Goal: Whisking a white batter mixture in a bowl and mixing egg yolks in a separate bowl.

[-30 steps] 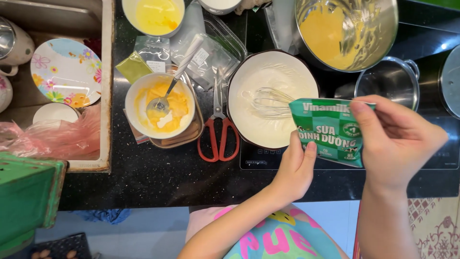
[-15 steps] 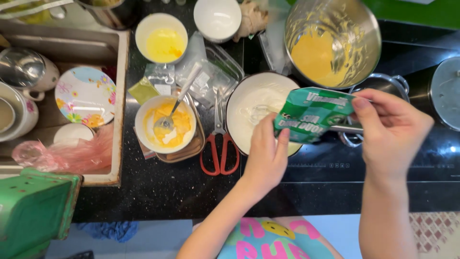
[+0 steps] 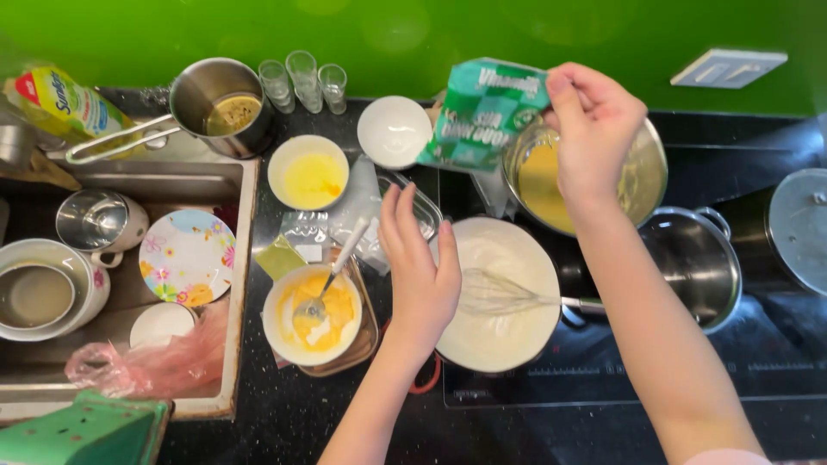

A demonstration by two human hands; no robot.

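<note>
My right hand (image 3: 594,129) holds a green and white pouch (image 3: 482,112) by its top corner, tilted above the steel pot of yellow batter (image 3: 586,176) and the small white bowl (image 3: 394,131). My left hand (image 3: 419,271) is empty, fingers stretched flat, hovering between the bowl with yellow mixture and a spoon (image 3: 312,314) and the big white bowl of whipped white cream (image 3: 500,293). A wire whisk (image 3: 508,297) lies in that cream.
An empty steel pot (image 3: 693,267) and a lid (image 3: 797,228) sit at the right on the black hob. A bowl of yellow liquid (image 3: 307,172), saucepan (image 3: 220,108), small glasses (image 3: 301,82) stand behind. The sink (image 3: 121,284) at left holds dishes and a floral plate.
My right hand lifted the pouch up and away from the cream bowl toward the batter pot. My left hand let go of the pouch and opened. The camera view pulled back and tilted up.
</note>
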